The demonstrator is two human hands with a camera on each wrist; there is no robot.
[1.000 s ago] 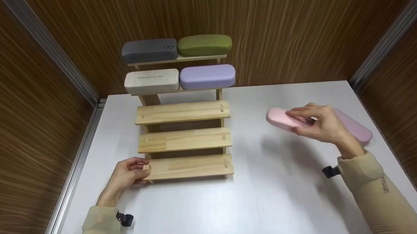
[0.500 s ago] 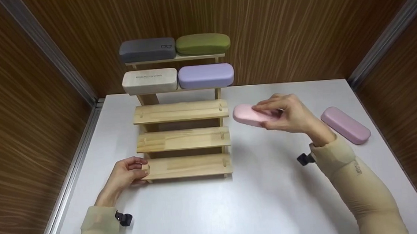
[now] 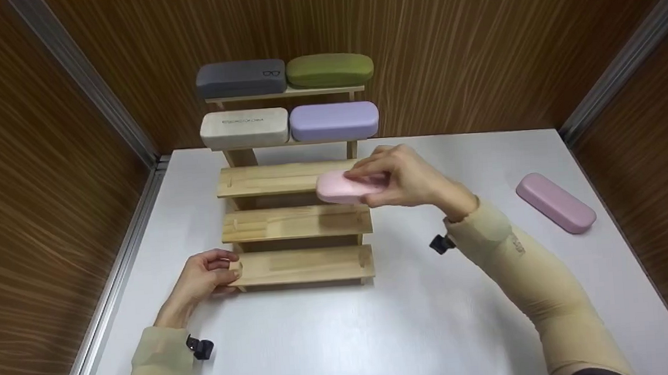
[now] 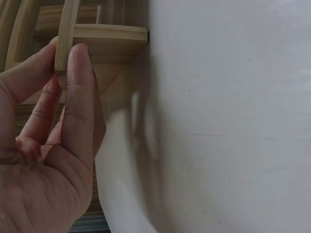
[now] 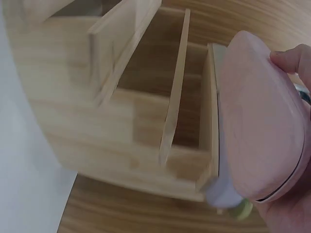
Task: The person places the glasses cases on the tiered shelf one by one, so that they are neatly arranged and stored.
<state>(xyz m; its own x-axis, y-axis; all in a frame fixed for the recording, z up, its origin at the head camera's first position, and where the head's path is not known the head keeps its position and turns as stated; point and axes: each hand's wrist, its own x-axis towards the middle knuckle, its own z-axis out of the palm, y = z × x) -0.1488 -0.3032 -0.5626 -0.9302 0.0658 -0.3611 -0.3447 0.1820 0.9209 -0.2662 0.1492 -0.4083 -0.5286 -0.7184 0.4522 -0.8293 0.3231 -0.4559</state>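
A light pink glasses case point(image 3: 337, 188) is gripped in my right hand point(image 3: 413, 179), held above the right end of the wooden stepped rack point(image 3: 286, 179). In the right wrist view the pink glasses case point(image 5: 262, 116) hangs beside the rack's shelf ends, its seam showing. My left hand point(image 3: 202, 279) pinches the left end of the lowest shelf point(image 3: 304, 266). The left wrist view has thumb and fingers of the left hand point(image 4: 58, 141) on either side of a shelf's edge. Upper shelves bear a grey case point(image 3: 241, 79), a green case point(image 3: 330, 70), a cream case point(image 3: 244, 128) and a lavender case point(image 3: 334, 121).
A mauve-pink glasses case point(image 3: 555, 202) lies aslant on the white table point(image 3: 333, 340) at the right. Wood-grained panels point(image 3: 447, 44) enclose the table at the back and both sides. The rack stands left of centre.
My right hand has carried the light pink glasses case leftward, from near the mauve-pink one to over the rack's right end. The left hand stays on the lowest shelf.
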